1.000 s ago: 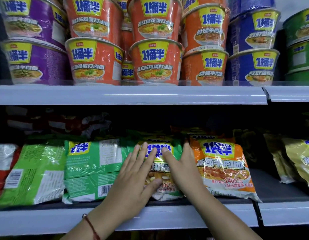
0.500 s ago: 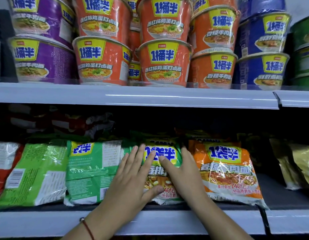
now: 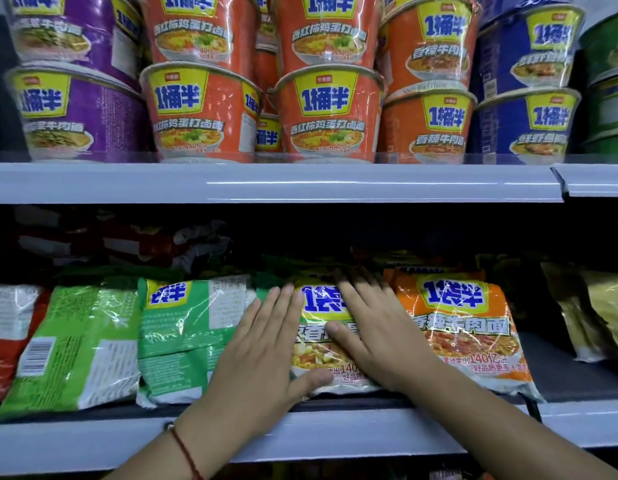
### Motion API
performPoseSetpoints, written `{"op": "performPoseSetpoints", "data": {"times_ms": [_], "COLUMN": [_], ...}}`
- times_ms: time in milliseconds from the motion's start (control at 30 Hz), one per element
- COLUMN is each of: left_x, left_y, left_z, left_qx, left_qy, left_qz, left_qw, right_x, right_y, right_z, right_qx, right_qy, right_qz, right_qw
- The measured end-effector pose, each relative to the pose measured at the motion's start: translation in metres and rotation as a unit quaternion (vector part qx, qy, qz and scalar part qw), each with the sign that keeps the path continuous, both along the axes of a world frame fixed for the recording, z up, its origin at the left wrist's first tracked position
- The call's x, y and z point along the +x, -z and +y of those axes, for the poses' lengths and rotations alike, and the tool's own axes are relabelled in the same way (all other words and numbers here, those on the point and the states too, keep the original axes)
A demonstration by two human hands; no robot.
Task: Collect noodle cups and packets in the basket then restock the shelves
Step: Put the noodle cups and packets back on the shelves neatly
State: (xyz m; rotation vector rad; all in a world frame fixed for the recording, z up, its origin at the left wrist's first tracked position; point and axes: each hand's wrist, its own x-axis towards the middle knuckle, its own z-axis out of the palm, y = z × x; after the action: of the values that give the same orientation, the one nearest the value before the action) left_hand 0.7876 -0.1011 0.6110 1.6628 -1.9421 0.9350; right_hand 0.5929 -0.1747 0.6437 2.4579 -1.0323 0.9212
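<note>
The yellow-green noodle packet (image 3: pixel 323 336) lies flat at lower centre of the frame, on the lower shelf (image 3: pixel 352 431), between a green packet (image 3: pixel 193 337) to its left and an orange packet (image 3: pixel 465 332) to its right. The left hand (image 3: pixel 262 355) rests on its left edge with fingers straight and together, thumb along the front seam. The right hand (image 3: pixel 376 337) presses flat on its right half, fingers extended toward the back; neither hand grips.

Risks, as a judgement:
- The film wrapper is glossy and slick. Flat-palm pressure may let the packet slide forward over the shelf lip.
- The packet is soft and pillow-shaped with crimped ends. Heavy pressing could crush the noodle block inside.
- Adjacent packets touch or overlap; pushing may ride one over another.

The noodle cups (image 3: pixel 326 112), upper half of the frame, are rigid tapered tubs in shiny shrink-wrap, stacked two high on the upper shelf (image 3: pixel 266 183), a smooth pale surface.
</note>
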Motion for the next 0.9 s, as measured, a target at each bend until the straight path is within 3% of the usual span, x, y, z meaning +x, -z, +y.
{"op": "performPoseSetpoints", "data": {"times_ms": [133,200,267,367,467,533,667,800,900], "left_x": [-0.006,-0.008,-0.001,0.015,0.024,0.033,0.058,0.071,0.078], "left_y": [-0.003,-0.007,-0.011,-0.021,-0.027,-0.028,-0.028,-0.032,-0.033], "left_z": [0.011,0.026,0.043,0.072,0.083,0.082,0.081,0.085,0.088], "left_qx": [-0.003,-0.055,-0.130,-0.222,-0.213,-0.179,-0.096,-0.081,-0.090], "left_qy": [0.007,0.025,0.015,-0.058,-0.042,-0.033,-0.079,-0.097,-0.051], "left_qz": [0.004,0.029,0.111,0.314,0.488,0.552,0.574,0.581,0.600], "left_qw": [1.000,0.998,0.985,0.921,0.845,0.814,0.809,0.804,0.793], "right_x": [-0.001,-0.002,0.000,0.014,0.037,0.051,0.061,0.065,0.073], "right_y": [-0.002,-0.002,-0.002,-0.003,0.000,0.000,-0.005,-0.005,0.000], "right_z": [0.009,0.021,0.038,0.066,0.084,0.083,0.069,0.072,0.085], "right_qx": [0.019,0.041,0.049,0.091,0.195,0.267,0.337,0.324,0.298], "right_qy": [-0.004,-0.024,-0.074,-0.188,-0.267,-0.288,-0.260,-0.218,-0.189], "right_qz": [-0.014,-0.080,-0.141,-0.158,-0.150,-0.149,-0.161,-0.151,-0.139], "right_qw": [1.000,0.996,0.986,0.965,0.932,0.908,0.890,0.908,0.925]}}
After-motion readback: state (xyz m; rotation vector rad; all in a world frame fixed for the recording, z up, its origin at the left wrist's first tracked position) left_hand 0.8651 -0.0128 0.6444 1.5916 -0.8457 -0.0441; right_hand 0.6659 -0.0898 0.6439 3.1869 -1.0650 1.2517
